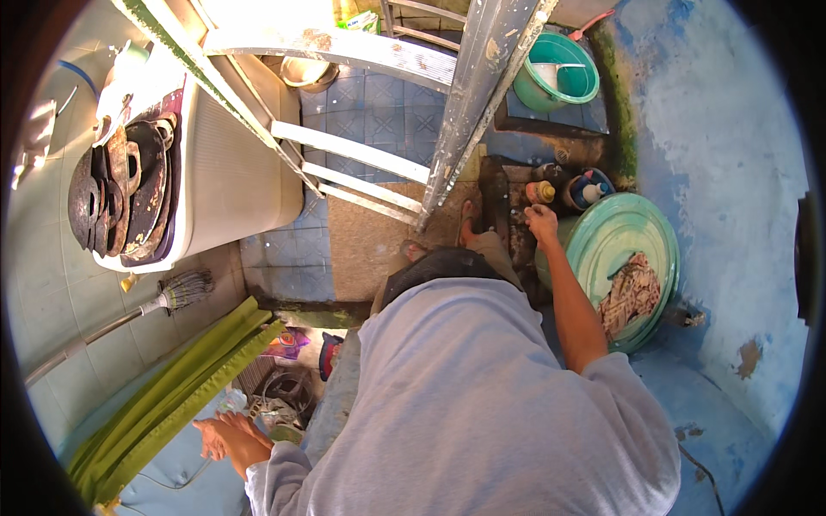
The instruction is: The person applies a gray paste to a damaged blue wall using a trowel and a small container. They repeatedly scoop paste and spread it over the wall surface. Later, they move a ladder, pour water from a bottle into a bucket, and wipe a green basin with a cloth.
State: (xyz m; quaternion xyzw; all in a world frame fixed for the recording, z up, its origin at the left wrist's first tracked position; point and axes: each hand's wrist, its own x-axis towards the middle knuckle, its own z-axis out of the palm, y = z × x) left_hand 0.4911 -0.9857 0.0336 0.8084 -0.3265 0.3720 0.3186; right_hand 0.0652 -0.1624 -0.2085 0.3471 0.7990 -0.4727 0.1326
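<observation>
1. Right hand (541, 221), fingers curled together, reaches toward the yellow-capped bottle (542, 191) beside the green lid (602, 241); bottle not yet grasped.
2. Left hand (225, 436), fingers spread, rests by green folded sheets (172, 387); holds nothing.

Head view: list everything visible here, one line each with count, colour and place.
ladder: one, silvery, upper middle
bucket: one, green, top right
round lid: one, green, right, patterned cloth lying on it
bottles: several, mixed colours, just beyond the lid
white appliance: one, upper left
pans: a stack, dark and rusty, on the appliance
broom: one, pale handle, left
folded sheets: green, lower left
right hand: near the bottles at the lid's edge
left hand: against the green sheets, grip unclear
</observation>
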